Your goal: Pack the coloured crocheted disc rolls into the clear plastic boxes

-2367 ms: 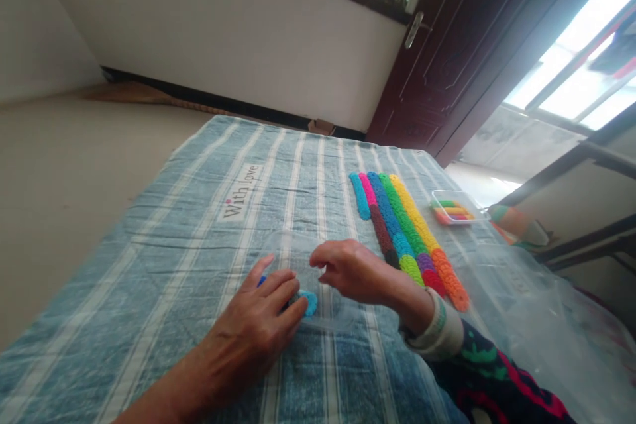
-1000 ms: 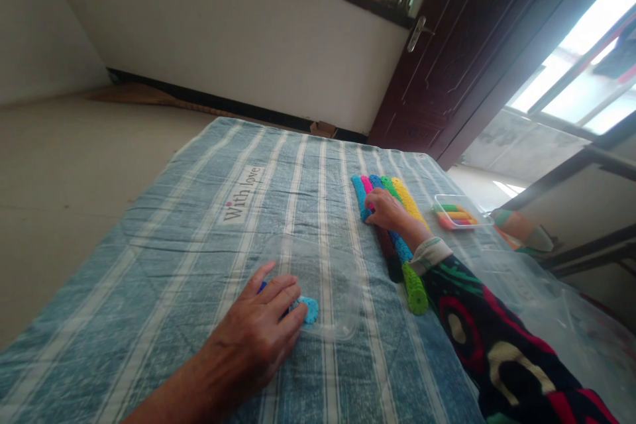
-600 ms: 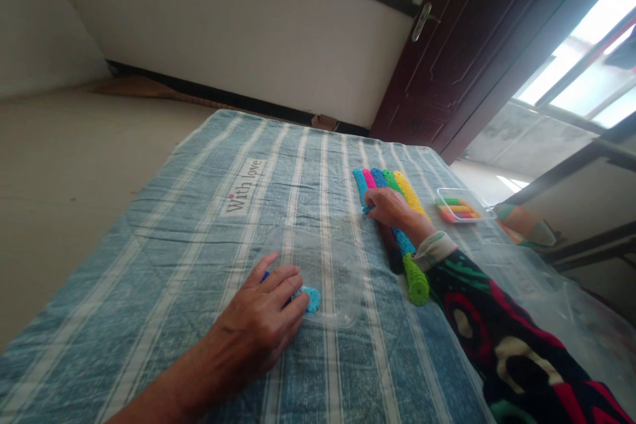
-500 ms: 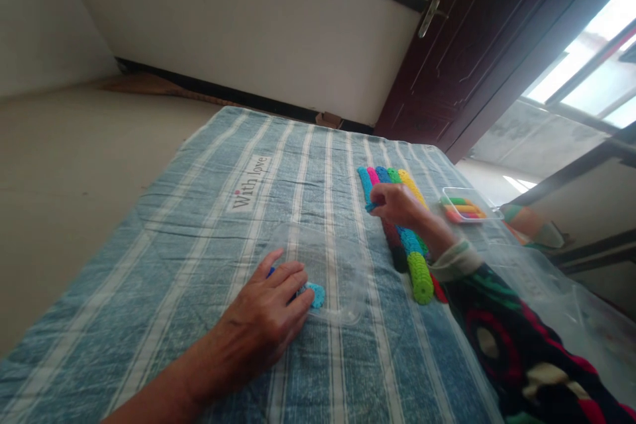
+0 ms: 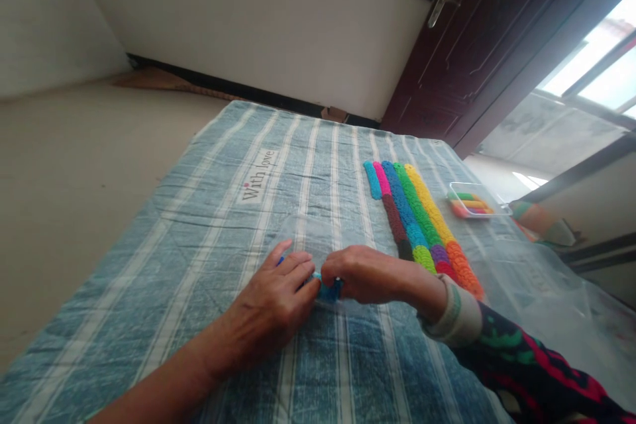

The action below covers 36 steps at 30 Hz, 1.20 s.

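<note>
Right hand (image 5: 360,273) first, near the middle of the frame: fingers bent in tight, pinched narrow on a blue piece (image 5: 330,291). It sits right at the fingertips, tips on its upper side, up against the thumb side of the left hand (image 5: 279,298). Those left fingers are slightly spread and laid over more stuff, mostly hidden, so can't tell if they're gripping. A dark blue piece (image 5: 281,260) peeks out past them on the upper side.

All that's over a clear plastic tray (image 5: 315,233), hard to make out. Right of centre there's a set of colourful rows (image 5: 416,204) side by side: a short light blue one, then pink-brown-black, blue-lime, green-purple-red, yellow-orange. Further right, a clear box (image 5: 472,215) with green, yellow and orange bits inside. Everything's on a bench (image 5: 199,271) under striped blue cloth, "With love" label (image 5: 257,177) left of centre. Dark red door (image 5: 472,33), upper right.
</note>
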### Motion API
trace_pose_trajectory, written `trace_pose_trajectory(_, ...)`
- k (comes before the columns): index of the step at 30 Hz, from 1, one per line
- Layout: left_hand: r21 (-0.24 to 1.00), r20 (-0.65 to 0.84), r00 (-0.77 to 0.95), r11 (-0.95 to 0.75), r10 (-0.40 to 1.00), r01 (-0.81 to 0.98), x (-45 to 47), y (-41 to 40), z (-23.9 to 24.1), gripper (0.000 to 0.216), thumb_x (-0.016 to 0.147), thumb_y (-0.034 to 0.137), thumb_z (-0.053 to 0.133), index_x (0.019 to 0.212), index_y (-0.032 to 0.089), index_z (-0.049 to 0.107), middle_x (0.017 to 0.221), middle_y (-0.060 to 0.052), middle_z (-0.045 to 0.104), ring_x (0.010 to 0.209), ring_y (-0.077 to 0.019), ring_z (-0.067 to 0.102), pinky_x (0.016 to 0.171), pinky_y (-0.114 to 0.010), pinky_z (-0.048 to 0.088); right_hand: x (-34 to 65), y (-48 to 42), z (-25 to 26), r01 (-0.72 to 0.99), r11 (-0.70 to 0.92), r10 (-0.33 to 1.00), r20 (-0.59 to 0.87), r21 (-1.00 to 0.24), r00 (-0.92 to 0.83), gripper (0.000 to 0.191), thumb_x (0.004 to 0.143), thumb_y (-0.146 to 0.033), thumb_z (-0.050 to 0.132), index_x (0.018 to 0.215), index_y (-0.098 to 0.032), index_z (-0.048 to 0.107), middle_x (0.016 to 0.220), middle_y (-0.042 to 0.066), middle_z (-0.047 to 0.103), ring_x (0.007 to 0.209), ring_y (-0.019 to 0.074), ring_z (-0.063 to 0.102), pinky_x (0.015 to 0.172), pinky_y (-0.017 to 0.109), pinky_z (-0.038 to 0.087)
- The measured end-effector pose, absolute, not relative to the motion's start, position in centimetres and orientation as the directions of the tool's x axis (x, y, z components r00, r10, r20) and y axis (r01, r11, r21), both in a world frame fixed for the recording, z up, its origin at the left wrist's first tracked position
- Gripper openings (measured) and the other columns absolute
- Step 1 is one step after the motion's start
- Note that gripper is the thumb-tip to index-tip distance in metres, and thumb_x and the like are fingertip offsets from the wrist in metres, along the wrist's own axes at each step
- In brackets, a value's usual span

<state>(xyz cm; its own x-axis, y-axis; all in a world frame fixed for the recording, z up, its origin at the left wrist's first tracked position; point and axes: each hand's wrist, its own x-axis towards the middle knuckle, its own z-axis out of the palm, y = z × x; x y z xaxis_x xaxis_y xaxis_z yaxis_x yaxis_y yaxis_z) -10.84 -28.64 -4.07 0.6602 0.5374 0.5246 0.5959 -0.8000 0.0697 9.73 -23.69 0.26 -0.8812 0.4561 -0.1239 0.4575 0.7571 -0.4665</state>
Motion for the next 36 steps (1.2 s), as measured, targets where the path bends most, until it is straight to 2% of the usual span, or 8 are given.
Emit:
trace_pose_trajectory(4, 0.084, 0.512, 0.668, -0.805, 0.54, 0.587, -10.9, -28.7, -3.8, 0.021, 0.092, 0.012, 0.044, 0.094, 0.017, 0.065, 0.092, -0.007, 0.068, 0.1, -0.0234, 0.06, 0.107, -0.056, 0.039, 9.8, -23.9, 0.3, 0.49, 0.705, 0.514, -0.107, -0.512, -0.851, 0.016, 0.079, -0.002, 0.061, 0.087, -0.016, 0.063, 0.084, 0.002, 0.064, 0.076, 0.0121, 0.056, 0.07, 0.023, 0.043)
trace_pose_trajectory(8, 0.091, 0.499, 0.674, -0.806, 0.545, 0.585, -10.9, -28.7, -3.9, 0.019, 0.092, 0.012, 0.046, 0.096, 0.017, 0.064, 0.093, -0.006, 0.068, 0.102, -0.023, 0.06, 0.108, -0.057, 0.038, 10.0, -24.0, 0.1, 0.525, 0.679, 0.561, -0.099, -0.513, -0.822, 0.025, 0.076, 0.001, 0.058, 0.094, -0.016, 0.063, 0.086, 0.003, 0.067, 0.077, 0.0125, 0.058, 0.069, 0.023, 0.043)
trace_pose_trajectory(20, 0.047, 0.549, 0.659, -0.806, 0.514, 0.59, -10.6, -28.7, -4.6, 0.022, 0.094, 0.014, 0.043, 0.095, 0.014, 0.065, 0.096, -0.01, 0.07, 0.104, -0.0264, 0.061, 0.104, -0.058, 0.038, 9.9, -24.1, -0.2, 0.529, 0.703, 0.556, -0.097, -0.476, -0.826, 0.036, 0.077, 0.004, 0.051, 0.105, -0.014, 0.063, 0.093, 0.006, 0.072, 0.084, 0.016, 0.065, 0.073, 0.025, 0.046)
trace_pose_trajectory(28, 0.061, 0.535, 0.653, -0.795, 0.536, 0.603, -9.7, -29.4, -4.1, 0.024, 0.096, 0.015, 0.041, 0.095, 0.014, 0.065, 0.098, -0.01, 0.07, 0.102, -0.0251, 0.061, 0.105, -0.053, 0.037, 10.0, -23.9, -0.5, 0.529, 0.73, 0.554, -0.077, -0.433, -0.829, 0.031, 0.078, 0.002, 0.053, 0.102, -0.013, 0.063, 0.095, 0.009, 0.072, 0.087, 0.0183, 0.066, 0.072, 0.026, 0.046)
trace_pose_trajectory(36, 0.082, 0.481, 0.68, -0.801, 0.553, 0.593, -9.3, -29.3, -3.5, 0.023, 0.095, 0.014, 0.04, 0.099, 0.015, 0.063, 0.094, -0.007, 0.069, 0.088, -0.0229, 0.061, 0.091, -0.047, 0.043, 9.9, -23.9, -1.1, 0.58, 0.699, 0.607, -0.081, -0.418, -0.79, 0.03, 0.078, 0.001, 0.053, 0.103, -0.015, 0.059, 0.089, 0.006, 0.071, 0.082, 0.0176, 0.065, 0.066, 0.025, 0.042)
